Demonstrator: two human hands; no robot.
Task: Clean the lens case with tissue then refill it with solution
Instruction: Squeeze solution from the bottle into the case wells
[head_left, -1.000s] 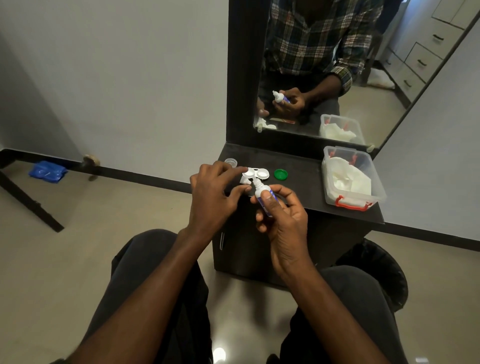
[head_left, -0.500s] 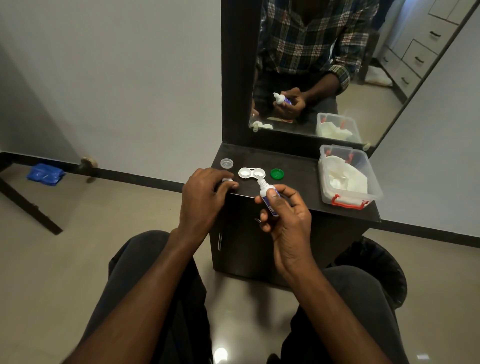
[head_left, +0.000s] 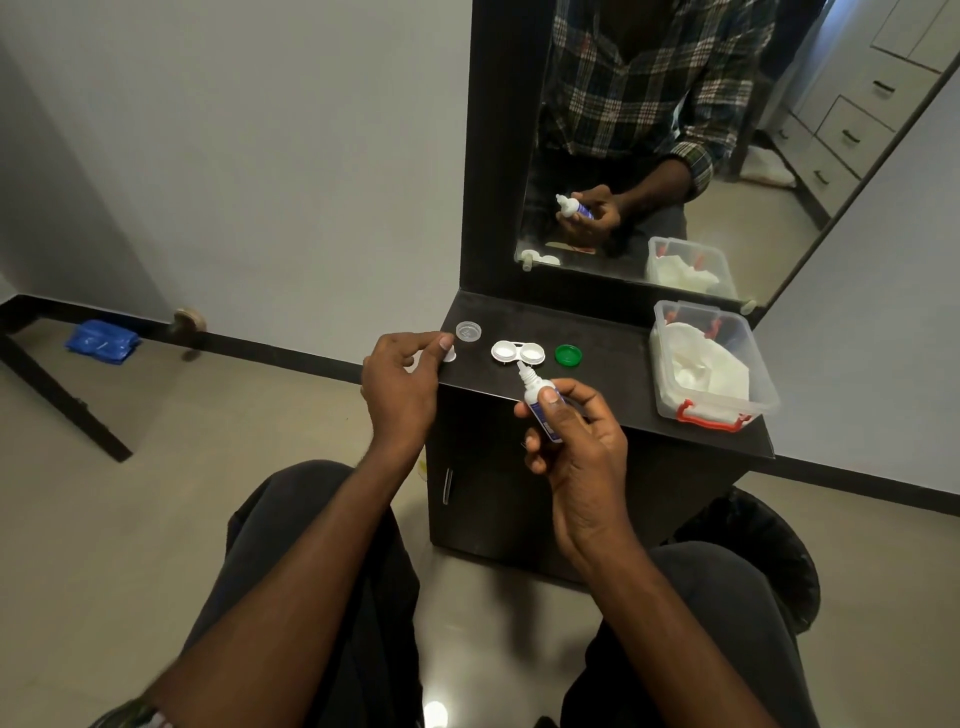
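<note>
The white lens case (head_left: 518, 353) lies open on the dark cabinet top (head_left: 613, 358), both wells uncovered. My right hand (head_left: 574, 441) grips a small white and blue solution bottle (head_left: 540, 400), its nozzle tilted toward the case's near edge. My left hand (head_left: 402, 384) pinches a small white bottle cap (head_left: 449, 356) at the cabinet's left edge. A clear lens-case lid (head_left: 468, 331) rests behind that cap, and a green lid (head_left: 568, 355) lies right of the case.
A clear plastic box (head_left: 763, 395) with red clips holds white tissue (head_left: 706, 364) at the right of the cabinet top. A mirror (head_left: 675, 156) stands behind. A black bin (head_left: 769, 551) sits on the floor at right. My knees are below the cabinet.
My left hand pulled the white cap off the bottle and carried it left to the cabinet's edge. The bottle's nozzle is now bare and points at the case.
</note>
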